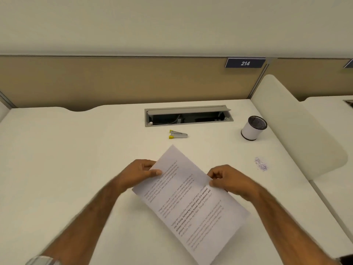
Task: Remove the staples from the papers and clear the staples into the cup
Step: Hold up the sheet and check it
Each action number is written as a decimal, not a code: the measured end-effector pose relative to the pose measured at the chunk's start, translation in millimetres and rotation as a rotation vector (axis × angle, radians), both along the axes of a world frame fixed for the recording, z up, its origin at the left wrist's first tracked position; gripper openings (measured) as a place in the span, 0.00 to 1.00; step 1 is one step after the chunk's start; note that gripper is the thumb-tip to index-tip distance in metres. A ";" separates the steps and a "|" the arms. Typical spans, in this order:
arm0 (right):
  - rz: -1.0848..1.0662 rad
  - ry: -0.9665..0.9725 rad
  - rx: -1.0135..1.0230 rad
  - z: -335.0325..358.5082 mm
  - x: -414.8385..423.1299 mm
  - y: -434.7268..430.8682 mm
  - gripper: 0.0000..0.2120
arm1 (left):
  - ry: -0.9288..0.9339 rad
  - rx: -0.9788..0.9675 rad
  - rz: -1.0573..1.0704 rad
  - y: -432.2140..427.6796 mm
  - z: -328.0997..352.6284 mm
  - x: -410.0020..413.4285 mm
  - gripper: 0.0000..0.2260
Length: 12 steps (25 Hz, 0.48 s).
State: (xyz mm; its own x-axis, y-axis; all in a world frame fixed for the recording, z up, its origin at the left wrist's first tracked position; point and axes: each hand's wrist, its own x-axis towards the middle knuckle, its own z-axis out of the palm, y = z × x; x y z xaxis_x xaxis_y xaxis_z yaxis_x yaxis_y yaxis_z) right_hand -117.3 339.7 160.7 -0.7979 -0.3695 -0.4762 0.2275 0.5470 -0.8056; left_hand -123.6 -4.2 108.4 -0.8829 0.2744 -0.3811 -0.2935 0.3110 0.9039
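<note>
Your left hand (142,174) grips the papers (191,207) at their left edge. The thumb lies flat on top of the printed page, and the other fingers (148,165) curl round behind it. Your right hand (229,180) pinches the opposite edge, with thumb and forefinger pressed together on the rim of the sheet. Its remaining fingers are curled in behind them. Both hands hold the far half of the papers.

The papers run diagonally, one corner pointing away from you and the near end reaching down to the right. The near end is blurred, so you cannot tell whether it rests on the surface (76,150). No staple can be made out in the sheets at this sharpness.

Just beyond the far corner of the papers, and apart from it, the staple remover (178,134) lies on the surface with its yellow-tipped ends pointing left. Beyond that is the cable hatch (188,115), its lid raised. To the right of the papers is a small heap of staples (261,164) on the bare surface. Farther off on the same side, the cup (253,128) stands upright, black mesh inside a white sleeve. Past the cup, a rounded white divider (305,131) closes off that side. On the partition behind hangs a plate reading 214 (245,63).
</note>
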 end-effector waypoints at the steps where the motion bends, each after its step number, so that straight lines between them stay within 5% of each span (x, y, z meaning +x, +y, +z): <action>1: 0.052 -0.052 -0.014 8.9 -10.4 0.4 0.06 | -0.100 0.064 -0.066 -3.3 13.9 -1.5 0.24; 5: 0.171 -0.241 -0.068 26.8 -40.0 1.6 0.08 | -0.309 0.211 -0.123 2.5 31.9 15.5 0.21; 10: -0.235 -0.302 -0.595 -2.2 -24.8 37.2 0.44 | -0.196 0.282 0.194 -1.4 26.1 32.3 0.23; 12: -0.275 -0.321 -0.759 -20.7 -1.9 39.7 0.50 | -0.152 0.263 0.267 -4.3 20.7 36.6 0.22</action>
State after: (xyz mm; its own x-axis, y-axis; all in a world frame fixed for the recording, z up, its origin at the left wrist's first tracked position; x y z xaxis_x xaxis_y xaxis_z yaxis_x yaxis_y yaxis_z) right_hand -119.2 379.4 140.0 -0.7746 -0.4926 -0.3966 0.5517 -0.2198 -0.8046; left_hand -87.0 -8.5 129.1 -0.8751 0.1487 -0.4606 -0.4696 -0.0305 0.8824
